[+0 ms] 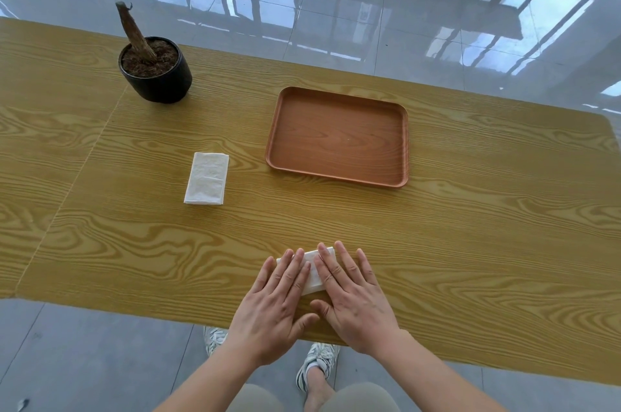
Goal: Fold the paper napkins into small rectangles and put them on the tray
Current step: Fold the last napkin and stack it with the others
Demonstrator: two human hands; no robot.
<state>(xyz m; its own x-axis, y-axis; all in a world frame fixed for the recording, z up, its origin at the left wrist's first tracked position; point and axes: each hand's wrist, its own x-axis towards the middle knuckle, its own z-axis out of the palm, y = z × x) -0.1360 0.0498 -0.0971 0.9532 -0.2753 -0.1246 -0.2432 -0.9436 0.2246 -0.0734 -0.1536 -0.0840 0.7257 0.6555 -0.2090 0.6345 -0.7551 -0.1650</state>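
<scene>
Both hands lie flat on a folded napkin (pixel 313 279) near the front edge of the tabletop (pixel 470 226). The left hand (pixel 272 307) is open, its fingers straight and slightly spread, and it covers the napkin's left part. The right hand (pixel 353 304) is open in the same way, palm down, and its fingers press on the napkin's right part. The two thumbs point toward each other below the napkin, and their tips are close together. Only a strip of white paper shows between the hands, plus a corner beyond the fingertips on each side. How many layers the napkin has cannot be told.

A second napkin (pixel 207 178) lies farther back and to the left, well apart from the hands. It is a white upright rectangle, flat on the wood, with faint embossing on its top face.

The tray (pixel 337 136), brown with rounded corners and a low rim, sits behind the hands and to the right of the second napkin, apart from both.

At the far left stands a black pot (pixel 158 82) filled with dark soil, and a bare brown stump (pixel 132 30) leans out of it.

Below the tabletop's edge, two light shoes (pixel 317 364) stand on a grey tiled floor (pixel 84 361).
</scene>
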